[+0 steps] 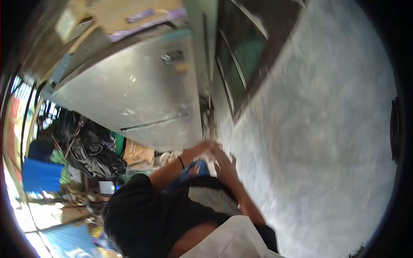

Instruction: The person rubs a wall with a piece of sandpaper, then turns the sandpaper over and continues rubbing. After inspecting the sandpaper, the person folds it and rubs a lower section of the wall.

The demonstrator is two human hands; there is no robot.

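My left hand (209, 146), with a black band (181, 162) on its wrist, reaches forward near the lower end of a silver refrigerator (142, 90). Blur smears its fingers, so I cannot make out whether it grips anything. Close beside it, and overlapping it in the view, is my right hand (226, 170). Its fingers are stretched and apart, with nothing visible in them. A narrow gap (207, 116) runs between the refrigerator and the grey wall, just beyond both hands. Part of my blue clothing (189, 171) shows below the hands.
A louvred window (241, 56) is set beside the large grey concrete surface (327, 120). Cardboard (129, 17) with purple edging lies above the refrigerator. To the left are black plastic sheeting (92, 148), a brown bag or box (137, 154) and a blue cloth (42, 175).
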